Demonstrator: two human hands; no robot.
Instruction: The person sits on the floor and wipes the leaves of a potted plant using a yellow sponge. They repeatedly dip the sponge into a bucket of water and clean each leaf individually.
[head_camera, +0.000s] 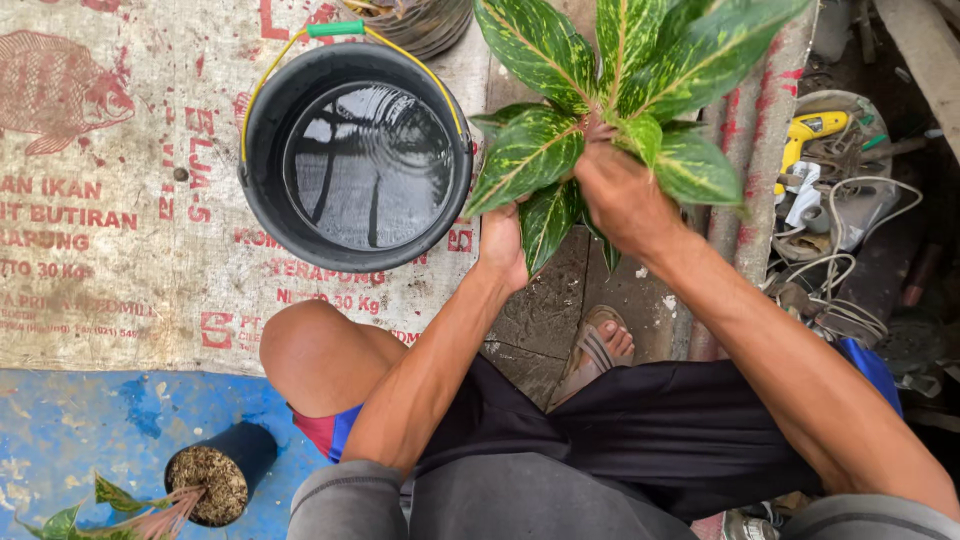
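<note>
Both hands grip the variegated plant: left hand underneath, right hand closed on its stems, right of the water bucket.

Black bucket of water, printed sack, small potted plant, yellow drill, cables

Soft even daylight, sharp focus (sky reflected in water), faint shadows
</note>
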